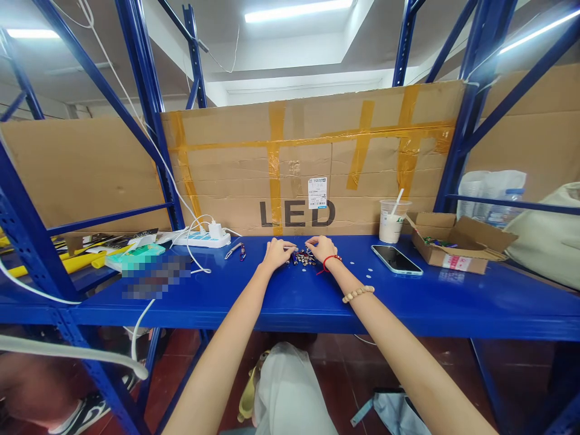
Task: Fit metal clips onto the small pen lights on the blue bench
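Observation:
Both my hands are over the middle of the blue shelf [290, 302], around a small pile of shiny metal parts [305, 259], some dark blue or purple. My left hand [276, 252] is at the pile's left side, its thumb and fingers drawn together. From the right, my right hand [322, 248] reaches in with its fingers pinched, wearing a red string and a beaded bracelet on the wrist and forearm. What either hand pinches is too small to make out. Left of my left hand lie small metal clip-like pieces [236, 251].
A phone [397, 260], a drink cup with a straw [392, 220] and an open cardboard box [453, 244] of small colourful pieces stand on the right. At left are a power strip [203, 237], white cables and a teal packet [138, 257]. A taped cardboard panel [226, 175] closes the back.

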{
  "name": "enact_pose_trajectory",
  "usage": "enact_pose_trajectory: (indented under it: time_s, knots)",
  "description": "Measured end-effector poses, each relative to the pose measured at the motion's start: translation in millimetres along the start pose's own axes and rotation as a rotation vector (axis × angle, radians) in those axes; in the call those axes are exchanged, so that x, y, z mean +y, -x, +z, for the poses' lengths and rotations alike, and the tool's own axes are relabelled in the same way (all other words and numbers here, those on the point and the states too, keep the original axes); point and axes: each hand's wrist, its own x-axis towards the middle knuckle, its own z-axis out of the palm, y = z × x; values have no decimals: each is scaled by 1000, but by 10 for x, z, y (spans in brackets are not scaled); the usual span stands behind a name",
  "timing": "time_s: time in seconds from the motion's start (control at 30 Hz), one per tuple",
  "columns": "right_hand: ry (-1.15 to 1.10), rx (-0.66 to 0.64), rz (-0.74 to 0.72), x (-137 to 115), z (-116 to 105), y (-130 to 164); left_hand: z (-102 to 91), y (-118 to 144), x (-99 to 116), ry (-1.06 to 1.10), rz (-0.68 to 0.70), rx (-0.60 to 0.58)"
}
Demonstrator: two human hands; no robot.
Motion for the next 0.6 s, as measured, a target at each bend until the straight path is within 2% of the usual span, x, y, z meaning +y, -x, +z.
enact_pose_trajectory:
  time_s: [0.1,0.2,0.3,0.47,0.6]
  knots:
    - [127,-8,79,29,-48,8,-26,15,-56,-141,-212,93]
    - [223,-10,146,72,-74,-6,-22,22,-135,-215,-398,107]
    - [281,-65,170,105,-62,-22,15,14,-188,-208,-439,75]
    - [293,-153,110,100,-12,-26,49,-16,-182,-157,-420,36]
    - [295,-150,81,83,7,-21,12,3,-187,-203,-489,159]
